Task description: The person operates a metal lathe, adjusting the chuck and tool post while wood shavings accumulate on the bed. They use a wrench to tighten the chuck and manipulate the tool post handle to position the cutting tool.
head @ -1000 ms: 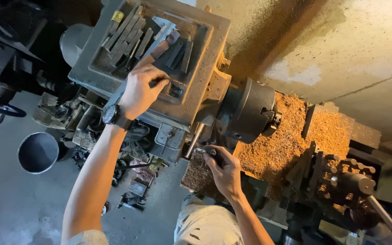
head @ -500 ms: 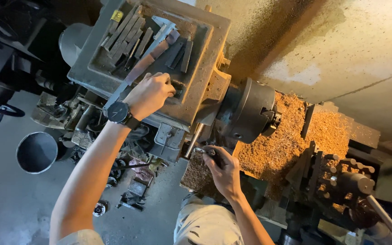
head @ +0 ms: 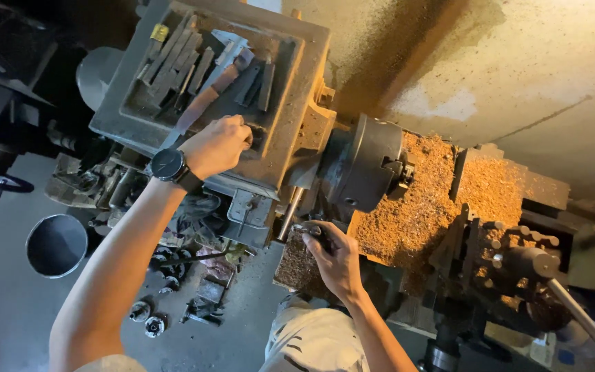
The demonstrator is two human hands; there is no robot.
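Metal tool tray (head: 290, 83): left hand (head: 216, 145) grip curled on its edge; right hand (head: 339, 262) grip clenching lever (head: 311, 230)

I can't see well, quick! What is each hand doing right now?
Left hand: closed in a fist on the tray atop the lathe; what it grips cannot be told.
Right hand: closed on a dark lever at the lathe's front.

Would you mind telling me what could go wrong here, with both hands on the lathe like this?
The left hand, wearing a wristwatch, rests on the tool tray close to the chuck; if the chuck turned, the watch might snag. The right hand grips a dark lever beside loose shavings, which could cut bare skin. Cutting tools lying loose in the tray might slide off.
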